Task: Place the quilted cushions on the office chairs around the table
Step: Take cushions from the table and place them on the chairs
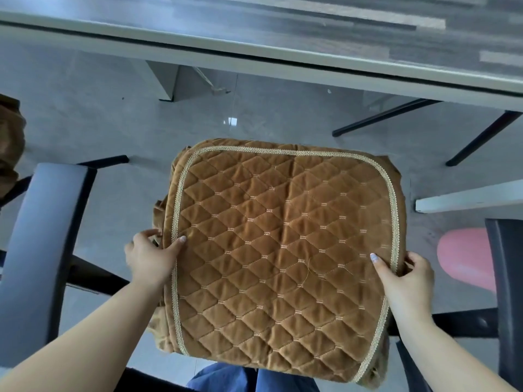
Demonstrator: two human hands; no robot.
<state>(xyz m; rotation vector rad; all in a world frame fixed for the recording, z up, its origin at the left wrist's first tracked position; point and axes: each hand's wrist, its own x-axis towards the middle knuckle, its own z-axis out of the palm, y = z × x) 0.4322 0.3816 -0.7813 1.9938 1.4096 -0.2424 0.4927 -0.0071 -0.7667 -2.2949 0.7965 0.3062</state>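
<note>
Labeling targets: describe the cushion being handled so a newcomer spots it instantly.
Below the long grey table, centre frame, the quilted cushion sits between the left hand and right hand. It alone shows brown diamond stitching inside a pale braided border.

text: none legible | labels/brands: none | numbers/signs: none | checked: quilted cushion, table, chair armrest — no lettering can be read on any surface
</note>
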